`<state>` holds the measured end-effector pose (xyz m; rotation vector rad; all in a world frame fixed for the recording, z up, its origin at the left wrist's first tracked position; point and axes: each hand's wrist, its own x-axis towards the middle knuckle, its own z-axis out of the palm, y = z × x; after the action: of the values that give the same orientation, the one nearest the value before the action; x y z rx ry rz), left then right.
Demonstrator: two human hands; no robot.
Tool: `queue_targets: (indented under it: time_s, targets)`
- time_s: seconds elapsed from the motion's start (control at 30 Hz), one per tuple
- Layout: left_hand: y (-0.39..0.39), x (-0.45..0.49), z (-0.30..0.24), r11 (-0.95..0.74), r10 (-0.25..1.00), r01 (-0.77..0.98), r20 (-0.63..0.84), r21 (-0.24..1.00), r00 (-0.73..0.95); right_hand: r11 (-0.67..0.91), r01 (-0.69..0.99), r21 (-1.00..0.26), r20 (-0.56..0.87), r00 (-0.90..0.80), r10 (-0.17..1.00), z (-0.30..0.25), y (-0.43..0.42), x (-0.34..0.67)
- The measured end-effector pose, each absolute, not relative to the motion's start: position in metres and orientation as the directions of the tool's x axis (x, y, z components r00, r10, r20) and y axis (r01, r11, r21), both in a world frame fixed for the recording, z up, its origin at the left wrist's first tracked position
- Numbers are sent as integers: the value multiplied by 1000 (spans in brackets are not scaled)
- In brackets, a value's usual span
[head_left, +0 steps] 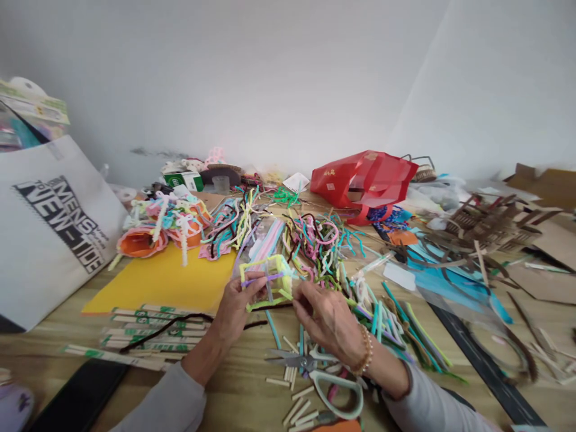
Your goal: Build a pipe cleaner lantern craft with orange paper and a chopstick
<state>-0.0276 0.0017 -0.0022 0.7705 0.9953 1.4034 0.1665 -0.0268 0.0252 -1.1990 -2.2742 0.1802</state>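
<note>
My left hand point(240, 303) is closed on a small box-shaped frame point(282, 264) bent from yellow-green pipe cleaners, with a purple strip along its near side. Opposite it, my right hand point(321, 309) pinches at the frame's right end, where a light teal pipe cleaner sticks out; its fingertips partly hide what they grip. A beaded bracelet circles the right wrist. Just below the hands lie scissors point(337, 393) with pale handles, blades apart, among short cut wooden sticks point(299, 411). Loose pipe cleaners point(315, 240) in many colours are heaped behind the frame.
Yellow sheets point(166, 279), paper-wrapped chopsticks point(153, 327) and a black phone point(81, 396) lie left, by a large white bag point(58, 228). A red bag point(364, 180) stands at the back. Brown woven strips point(495, 222) and blue sheets point(441, 276) spread over the right.
</note>
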Motion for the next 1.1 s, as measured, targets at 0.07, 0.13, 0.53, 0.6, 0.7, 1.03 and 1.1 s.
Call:
queue_targets:
  time_s: [0.07, 0.13, 0.53, 0.6, 0.7, 1.03, 1.1]
  targets:
    - [-1, -24, -4, 48, 992, -369, -86, 928, -88, 589, 738, -329, 425, -441, 790, 24, -29, 164]
    - [-4, -21, -6, 56, 994, -333, -83, 941, -68, 580, 757, -302, 431, -434, 791, 22, -29, 163]
    - [-3, -22, -4, 75, 989, -399, -120, 914, -88, 537, 800, -266, 290, -465, 837, 30, -32, 163]
    - [0, -25, -3, 66, 985, -416, -126, 907, -118, 535, 818, -211, 212, -496, 842, 29, -33, 161]
    - [3, -28, 0, 38, 984, -407, -106, 913, -145, 550, 827, -119, 78, -544, 835, 24, -37, 157]
    - [7, -31, -4, 38, 984, -479, -115, 877, -132, 645, 763, 45, -98, -639, 763, 50, -39, 184]
    - [8, -30, -4, 40, 985, -486, -117, 873, -130, 649, 758, 59, -118, -641, 759, 61, -38, 195]
